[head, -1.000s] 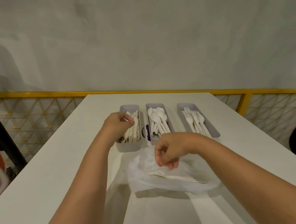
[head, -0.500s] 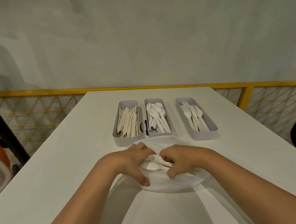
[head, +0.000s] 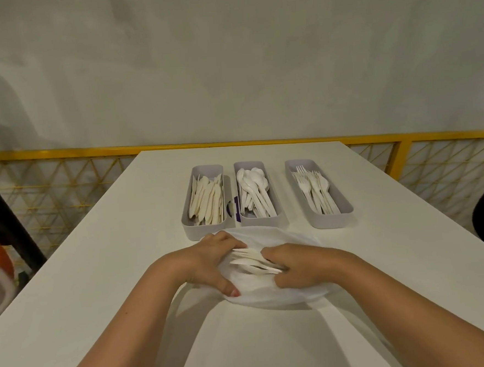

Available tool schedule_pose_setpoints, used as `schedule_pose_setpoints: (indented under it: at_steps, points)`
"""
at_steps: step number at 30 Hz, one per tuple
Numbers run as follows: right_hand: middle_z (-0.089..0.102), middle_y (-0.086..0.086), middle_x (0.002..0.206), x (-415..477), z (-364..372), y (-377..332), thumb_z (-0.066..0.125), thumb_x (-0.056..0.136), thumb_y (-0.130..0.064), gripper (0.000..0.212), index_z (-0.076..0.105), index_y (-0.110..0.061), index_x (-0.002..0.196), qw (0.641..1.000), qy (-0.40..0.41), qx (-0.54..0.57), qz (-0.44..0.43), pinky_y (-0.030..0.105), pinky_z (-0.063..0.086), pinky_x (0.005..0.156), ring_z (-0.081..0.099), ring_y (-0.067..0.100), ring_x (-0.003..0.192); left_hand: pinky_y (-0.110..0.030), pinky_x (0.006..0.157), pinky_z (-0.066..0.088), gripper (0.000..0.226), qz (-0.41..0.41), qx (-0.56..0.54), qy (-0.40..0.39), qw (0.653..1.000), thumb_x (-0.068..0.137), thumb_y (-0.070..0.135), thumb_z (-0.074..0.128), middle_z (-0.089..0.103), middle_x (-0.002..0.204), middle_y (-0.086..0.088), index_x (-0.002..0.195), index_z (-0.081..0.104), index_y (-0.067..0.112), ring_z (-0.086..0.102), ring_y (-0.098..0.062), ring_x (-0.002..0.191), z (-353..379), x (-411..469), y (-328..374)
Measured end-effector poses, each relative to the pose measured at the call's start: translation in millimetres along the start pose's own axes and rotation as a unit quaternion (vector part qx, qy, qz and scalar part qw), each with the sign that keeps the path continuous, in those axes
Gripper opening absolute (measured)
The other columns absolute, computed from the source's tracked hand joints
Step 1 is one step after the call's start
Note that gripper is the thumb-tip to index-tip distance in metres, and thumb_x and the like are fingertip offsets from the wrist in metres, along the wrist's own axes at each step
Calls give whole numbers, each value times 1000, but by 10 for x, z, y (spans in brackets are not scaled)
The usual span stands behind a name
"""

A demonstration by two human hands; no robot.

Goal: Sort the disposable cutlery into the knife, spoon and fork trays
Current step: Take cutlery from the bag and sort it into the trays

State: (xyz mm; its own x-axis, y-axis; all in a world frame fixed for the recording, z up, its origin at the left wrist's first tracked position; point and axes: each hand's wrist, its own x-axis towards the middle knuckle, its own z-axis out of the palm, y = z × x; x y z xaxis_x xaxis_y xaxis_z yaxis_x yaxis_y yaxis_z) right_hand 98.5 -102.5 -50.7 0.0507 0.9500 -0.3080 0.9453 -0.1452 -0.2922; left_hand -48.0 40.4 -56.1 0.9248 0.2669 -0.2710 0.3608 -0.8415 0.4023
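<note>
Our left hand (head: 211, 260) grips the white plastic bag (head: 271, 297) that lies on the surface (head: 98, 279), with the thumb pressed down on the plastic. Our right hand (head: 298, 265) curls its fingers round the near ends of the loose cutlery (head: 252, 261), which lies in the folds of the bag between the two hands. Just beyond the bag we see the knife tray (head: 201, 229) and spoon tray (head: 262, 221) side by side and the fork tray (head: 332, 220) a little apart on the right, each holding its own kind.

L hand (head: 212, 261), R hand (head: 298, 268) on cutlery (head: 253, 261)
</note>
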Motion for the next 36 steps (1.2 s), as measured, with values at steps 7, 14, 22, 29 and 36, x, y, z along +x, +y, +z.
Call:
schedule_pose_setpoints:
  at_steps: [7,14,22,29,36]
  points:
    - [58,-3,83,-168,-159,217,48,96,-10,11,54,-4,103,942,12,334,-37,20,45,74,55,7,71,-27,111,24,79,3,-1,1,1000,73,35,76,25,137,12,139,33,32,19,-9,132,13,16,-57]
    - [67,7,77,-146,-496,236,50,88,-12,18,53,-9,105,808,106,568,-113,40,53,90,69,23,79,-25,112,22,82,-3,-5,-4,1000,72,34,77,22,140,14,140,31,35,17,-8,133,17,14,-66]
    - [62,5,63,88,-922,-83,40,96,-1,16,53,-7,90,734,174,641,-143,30,56,58,63,17,56,-24,111,22,80,-7,-3,5,1000,72,36,76,22,140,16,140,33,36,19,-6,131,16,-8,-22]
    - [64,6,60,238,-985,-200,43,97,-3,12,53,-6,93,710,210,663,-111,26,55,50,63,15,51,-14,93,39,55,-9,-124,133,983,72,36,78,51,116,14,121,55,30,48,-6,112,-20,-1,-9]
    - [61,8,68,255,-920,-230,43,97,-3,12,52,-5,104,725,215,642,-126,27,53,52,61,16,55,-3,63,39,16,6,-188,305,934,79,24,73,66,94,9,84,62,35,56,-1,78,-63,33,70]
